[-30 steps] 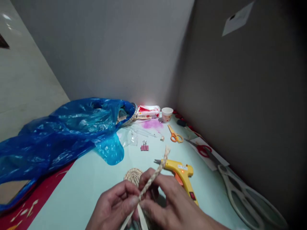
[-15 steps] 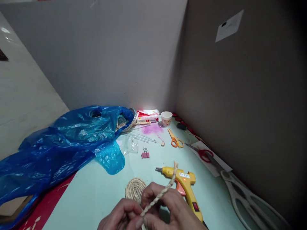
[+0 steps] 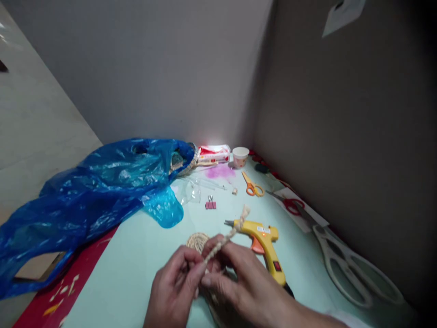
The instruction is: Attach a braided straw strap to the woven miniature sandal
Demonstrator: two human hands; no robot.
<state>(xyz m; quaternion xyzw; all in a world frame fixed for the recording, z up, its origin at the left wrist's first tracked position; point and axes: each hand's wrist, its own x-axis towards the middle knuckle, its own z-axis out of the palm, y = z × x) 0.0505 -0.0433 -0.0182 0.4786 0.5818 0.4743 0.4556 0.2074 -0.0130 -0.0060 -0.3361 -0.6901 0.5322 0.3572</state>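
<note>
A pale green worktop (image 3: 112, 278) fills the corner between two grey walls (image 3: 143, 73). Nearest, a person's two bare hands meet over its front part. The left hand (image 3: 175, 282) has its grip closed, thumb and forefinger pinching the lower end of a straw braid (image 3: 223, 242). The right hand (image 3: 239, 273) curls in from the other side, thumb and fingers drawn together round the same end; the exact contact is partly hidden. The braid slants up and away across the right forefinger, and its frayed tip stands free in front of a yellow glue gun (image 3: 268, 243).

Just beyond the fingers, a flat straw coil (image 3: 197, 240) lies partly covered by the hands. The glue gun rests on its side to the right, a small light glowing on its body. Farther right are large scissors (image 3: 348, 263) with pale handles, and past them red-handled scissors (image 3: 294, 206) on white paper (image 3: 298, 222).

Beyond the glue gun sit a dark pink binder clip (image 3: 210, 205) and orange scissors (image 3: 251, 187). A crumpled blue plastic bag (image 3: 112, 177) spreads over the left side. Farthest back, a red and white packet (image 3: 214, 154) lies beside a white cup (image 3: 241, 158).
</note>
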